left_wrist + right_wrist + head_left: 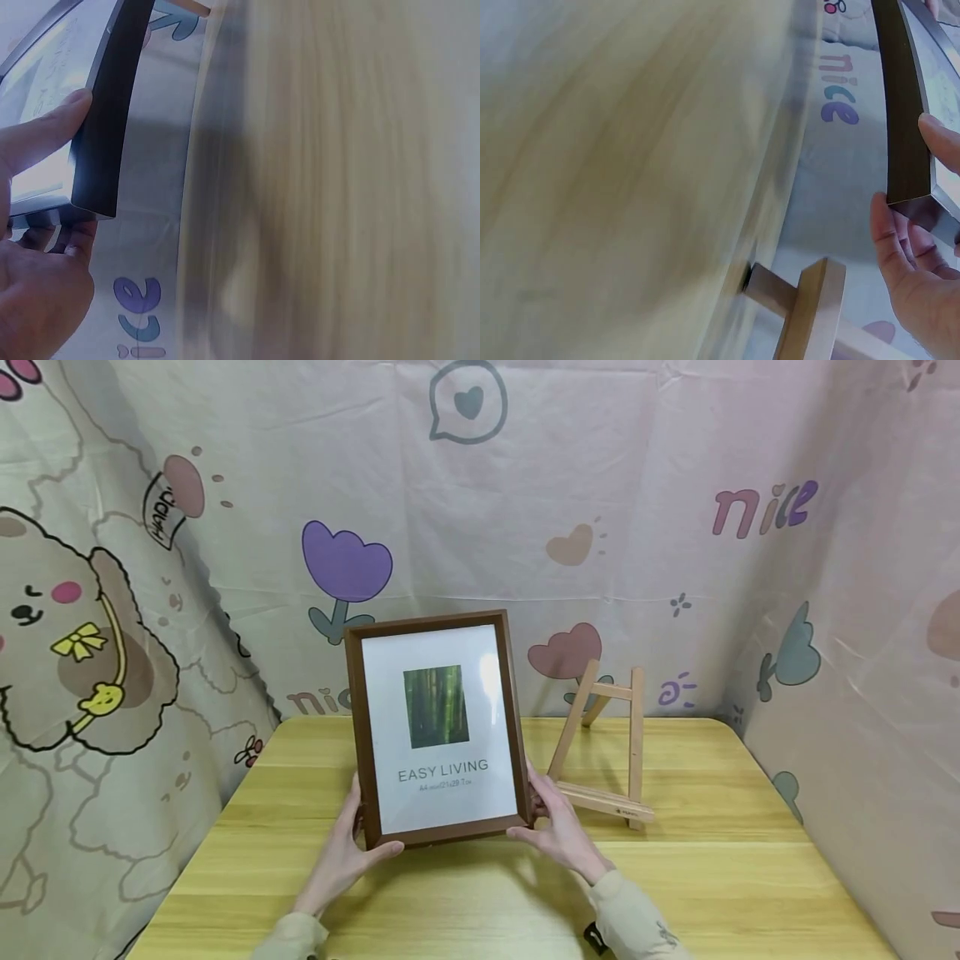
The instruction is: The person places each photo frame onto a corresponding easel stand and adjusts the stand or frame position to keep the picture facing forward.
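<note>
A brown picture frame (438, 842) with a white "EASY LIVING" insert and a small green forest picture is held up over the table, leaning a little to the left. My left hand (347, 852) grips its lower left corner, thumb over the front edge and fingers behind the side. At the lower right corner my right hand (558, 827) holds it the same way. Both wrist views show the frame's bottom edge (112, 142) raised off the wood. To the right of the frame stands a small wooden easel (636, 735), its front ledge near my right hand.
The light wooden table (720, 877) has rounded back corners. A patterned cloth (480, 527) with flowers, hearts and a cartoon animal hangs behind and along both sides. A small black item (595, 938) shows at my right sleeve.
</note>
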Demonstrator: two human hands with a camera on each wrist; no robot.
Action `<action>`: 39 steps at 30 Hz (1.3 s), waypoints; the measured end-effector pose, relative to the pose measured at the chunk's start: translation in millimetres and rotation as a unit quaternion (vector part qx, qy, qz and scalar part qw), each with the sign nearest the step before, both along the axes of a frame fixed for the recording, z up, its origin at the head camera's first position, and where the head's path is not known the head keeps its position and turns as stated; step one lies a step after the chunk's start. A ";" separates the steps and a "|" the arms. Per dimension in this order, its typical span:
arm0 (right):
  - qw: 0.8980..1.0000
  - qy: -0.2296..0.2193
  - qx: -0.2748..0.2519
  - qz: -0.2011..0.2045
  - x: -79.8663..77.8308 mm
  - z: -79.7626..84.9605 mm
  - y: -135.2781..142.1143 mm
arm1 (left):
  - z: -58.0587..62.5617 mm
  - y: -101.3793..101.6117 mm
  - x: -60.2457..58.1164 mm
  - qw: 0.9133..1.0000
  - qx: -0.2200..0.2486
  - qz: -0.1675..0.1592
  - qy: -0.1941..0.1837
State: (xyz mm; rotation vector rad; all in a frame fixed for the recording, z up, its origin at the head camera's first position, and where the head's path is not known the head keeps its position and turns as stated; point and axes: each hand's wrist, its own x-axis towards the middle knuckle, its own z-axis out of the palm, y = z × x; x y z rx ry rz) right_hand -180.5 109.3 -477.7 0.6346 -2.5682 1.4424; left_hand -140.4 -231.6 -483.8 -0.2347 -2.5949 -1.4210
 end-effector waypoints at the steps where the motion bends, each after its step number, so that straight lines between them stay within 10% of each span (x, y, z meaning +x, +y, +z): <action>1: 1.000 0.002 -0.001 -0.004 0.1 0.2 1.5 | -0.3 1.4 -1.3 1.000 0.003 -0.004 0.006; 17: 0.999 0.015 0.012 -0.045 4.3 3.1 28.8 | 0.3 27.5 -21.8 0.995 0.037 -0.050 0.073; 39: 0.995 0.005 0.019 -0.095 10.4 1.5 68.1 | 4.5 64.9 -45.7 0.992 0.040 -0.093 0.069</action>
